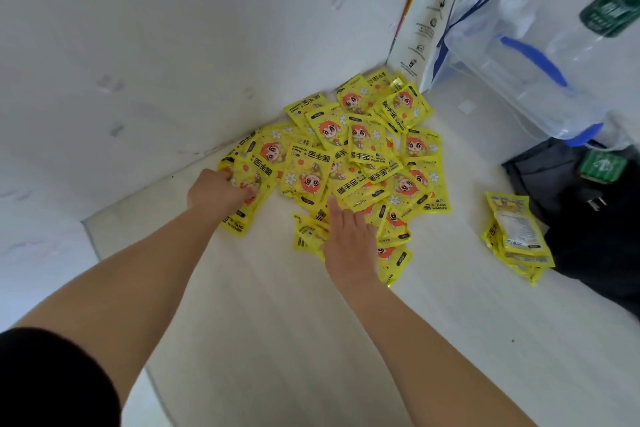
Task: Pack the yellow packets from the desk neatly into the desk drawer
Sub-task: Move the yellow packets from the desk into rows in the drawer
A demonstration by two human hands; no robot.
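Several yellow packets [349, 156] with a red-haired cartoon figure lie in a loose heap on the pale desk [277, 322], in the corner by the wall. My left hand [216, 189] is at the heap's left edge, fingers curled around a packet [242, 208] there. Over the near edge of the heap, my right hand [348, 239] lies flat with fingers spread, resting on the packets. A small neat stack of yellow packets [517, 236] sits apart on the right. No drawer is in view.
A black bag [588, 218] lies on the right beside the stack, with a green tag on it. Behind it stand a clear plastic jug with blue trim [530, 73], a bottle with a green label [609, 10] and a white paper bag [446, 10].
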